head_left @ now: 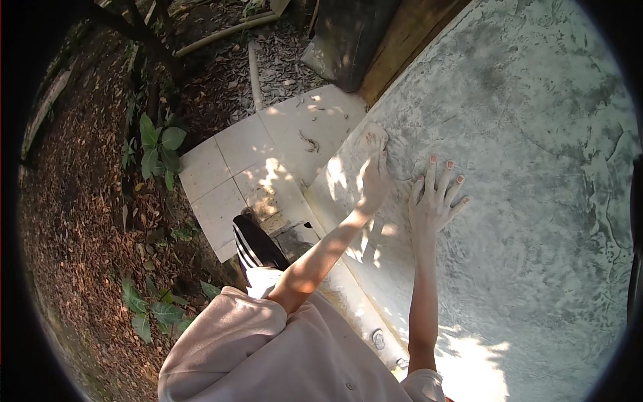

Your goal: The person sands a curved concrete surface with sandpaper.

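Observation:
My left hand [375, 179] reaches up along a rough, whitish plastered wall [536, 167]. Its fingertips rest on a small pale pad or cloth [373, 137] and press it against the plaster; how firmly it is gripped is hard to tell. My right hand [437, 197] lies flat on the same surface just to the right, fingers spread and nails painted, holding nothing. Both bare forearms stretch out from pale pink sleeves at the bottom of the view.
Pale floor tiles [228, 174] lie at the foot of the wall, with my black white-striped sandal [256, 244] on them. Beyond are leaf-covered ground, green plants [161, 144], a white pipe [254, 74], a wooden board [402, 47] and a dark sheet [348, 40].

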`<action>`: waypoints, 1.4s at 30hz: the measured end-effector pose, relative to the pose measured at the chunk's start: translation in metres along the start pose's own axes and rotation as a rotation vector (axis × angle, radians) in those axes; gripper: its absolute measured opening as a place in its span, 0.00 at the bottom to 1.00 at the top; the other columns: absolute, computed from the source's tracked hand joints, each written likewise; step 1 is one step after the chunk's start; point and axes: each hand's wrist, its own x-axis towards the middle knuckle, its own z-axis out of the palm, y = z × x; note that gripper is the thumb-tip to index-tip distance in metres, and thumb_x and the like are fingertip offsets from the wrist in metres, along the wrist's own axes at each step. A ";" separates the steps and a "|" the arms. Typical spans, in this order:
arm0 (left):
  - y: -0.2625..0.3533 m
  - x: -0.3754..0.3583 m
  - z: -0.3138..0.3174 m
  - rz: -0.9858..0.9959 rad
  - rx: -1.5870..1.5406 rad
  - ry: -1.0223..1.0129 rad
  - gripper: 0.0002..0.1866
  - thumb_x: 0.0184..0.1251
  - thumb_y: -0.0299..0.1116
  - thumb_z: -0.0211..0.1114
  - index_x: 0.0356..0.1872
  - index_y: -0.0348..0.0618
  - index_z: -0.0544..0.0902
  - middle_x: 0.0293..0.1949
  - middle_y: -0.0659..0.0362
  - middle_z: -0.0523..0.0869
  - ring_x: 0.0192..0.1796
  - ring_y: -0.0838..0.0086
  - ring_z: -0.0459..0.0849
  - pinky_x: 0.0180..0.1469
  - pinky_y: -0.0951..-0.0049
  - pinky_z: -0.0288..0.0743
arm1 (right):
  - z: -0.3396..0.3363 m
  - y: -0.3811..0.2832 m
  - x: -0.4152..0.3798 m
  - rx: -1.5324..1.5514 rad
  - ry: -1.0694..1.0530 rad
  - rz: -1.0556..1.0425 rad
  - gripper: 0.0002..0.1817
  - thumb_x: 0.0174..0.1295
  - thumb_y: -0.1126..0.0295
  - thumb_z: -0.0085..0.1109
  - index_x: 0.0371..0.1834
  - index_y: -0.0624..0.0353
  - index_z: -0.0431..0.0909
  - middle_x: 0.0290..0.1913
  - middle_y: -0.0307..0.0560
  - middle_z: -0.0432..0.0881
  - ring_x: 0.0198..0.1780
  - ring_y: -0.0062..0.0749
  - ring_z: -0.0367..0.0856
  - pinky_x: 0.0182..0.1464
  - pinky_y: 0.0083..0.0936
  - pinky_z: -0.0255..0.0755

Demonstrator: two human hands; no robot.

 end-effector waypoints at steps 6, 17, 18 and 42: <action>0.005 0.004 0.001 -0.280 0.116 -0.070 0.19 0.74 0.39 0.52 0.55 0.33 0.74 0.49 0.39 0.79 0.53 0.46 0.78 0.56 0.56 0.70 | 0.006 -0.001 0.000 -0.044 0.055 -0.023 0.28 0.66 0.51 0.47 0.71 0.24 0.62 0.77 0.34 0.53 0.79 0.41 0.37 0.74 0.55 0.17; 0.008 0.028 -0.006 -0.552 0.053 -0.227 0.24 0.74 0.40 0.51 0.66 0.39 0.68 0.59 0.40 0.75 0.57 0.47 0.77 0.62 0.60 0.68 | 0.009 -0.002 0.003 -0.149 0.095 -0.049 0.29 0.66 0.50 0.46 0.72 0.26 0.60 0.78 0.37 0.50 0.79 0.44 0.37 0.74 0.55 0.20; 0.039 0.034 -0.016 -0.674 0.015 -0.204 0.23 0.73 0.40 0.53 0.64 0.38 0.69 0.59 0.40 0.76 0.55 0.47 0.78 0.61 0.59 0.69 | 0.010 -0.002 0.003 -0.141 0.106 -0.049 0.29 0.66 0.50 0.46 0.72 0.26 0.61 0.78 0.37 0.51 0.79 0.45 0.38 0.74 0.56 0.20; -0.021 -0.016 0.017 0.079 0.186 0.038 0.22 0.74 0.38 0.51 0.58 0.31 0.74 0.38 0.44 0.82 0.35 0.52 0.76 0.41 0.57 0.69 | 0.012 -0.007 0.005 -0.128 0.130 -0.043 0.28 0.65 0.50 0.45 0.71 0.25 0.63 0.76 0.35 0.55 0.79 0.42 0.42 0.75 0.53 0.20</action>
